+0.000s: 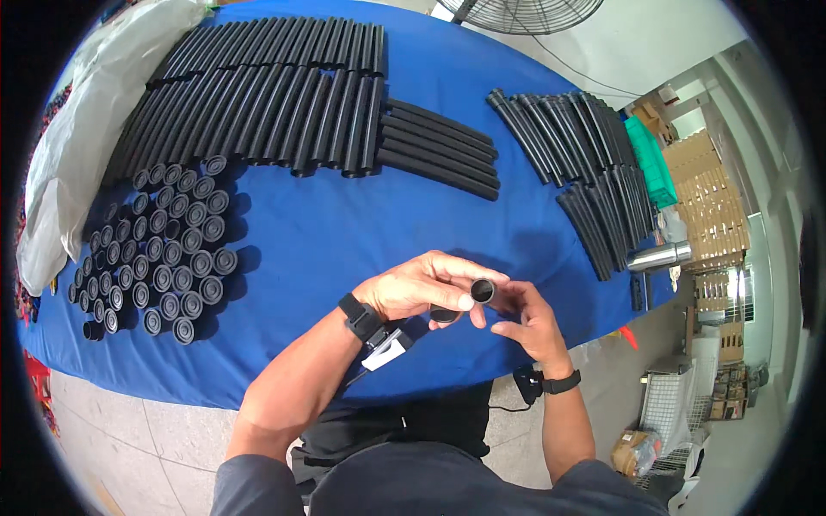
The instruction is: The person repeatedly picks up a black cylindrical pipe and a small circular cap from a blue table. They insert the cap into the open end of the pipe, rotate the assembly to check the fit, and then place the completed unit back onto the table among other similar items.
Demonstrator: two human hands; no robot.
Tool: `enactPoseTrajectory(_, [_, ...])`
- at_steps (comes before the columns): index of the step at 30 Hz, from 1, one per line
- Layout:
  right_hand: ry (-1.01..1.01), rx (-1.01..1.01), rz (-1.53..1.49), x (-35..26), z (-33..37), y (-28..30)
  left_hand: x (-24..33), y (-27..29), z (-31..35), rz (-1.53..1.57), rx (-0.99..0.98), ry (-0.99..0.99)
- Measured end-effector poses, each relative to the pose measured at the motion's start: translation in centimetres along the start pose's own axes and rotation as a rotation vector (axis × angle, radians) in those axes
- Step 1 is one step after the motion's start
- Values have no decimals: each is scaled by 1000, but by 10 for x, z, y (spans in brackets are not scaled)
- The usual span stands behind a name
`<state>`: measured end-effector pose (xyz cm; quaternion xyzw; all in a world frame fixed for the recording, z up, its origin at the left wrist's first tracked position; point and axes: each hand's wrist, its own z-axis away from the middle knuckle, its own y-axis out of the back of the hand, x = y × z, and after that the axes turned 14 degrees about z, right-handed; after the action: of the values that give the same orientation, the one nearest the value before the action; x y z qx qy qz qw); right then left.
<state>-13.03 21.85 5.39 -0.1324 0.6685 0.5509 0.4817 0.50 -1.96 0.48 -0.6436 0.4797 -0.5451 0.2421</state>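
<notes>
My left hand (422, 288) and my right hand (527, 316) meet over the near edge of the blue table (344, 232). Between their fingertips they hold a short black tube piece (483, 291), its round open end facing up at me. A second small black cap (444, 316) sits under my left palm, held by the left fingers. Both wrists wear black bands.
Several black round caps (168, 249) stand in rows at the left. Long black foam tubes (275, 95) lie across the back, more thin black rods (594, 163) at the right. A white plastic bag (86, 138), a steel bottle (661, 255), a green crate (652, 159).
</notes>
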Motion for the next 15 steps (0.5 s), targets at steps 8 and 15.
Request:
enactPoseTrajectory(8, [-57, -163, -26, -6, 13, 1, -3, 4, -4, 157, 178, -192])
enactPoseTrajectory(15, [-343, -138, -388, -20, 34, -25, -4, 23, -6, 335, 384, -467])
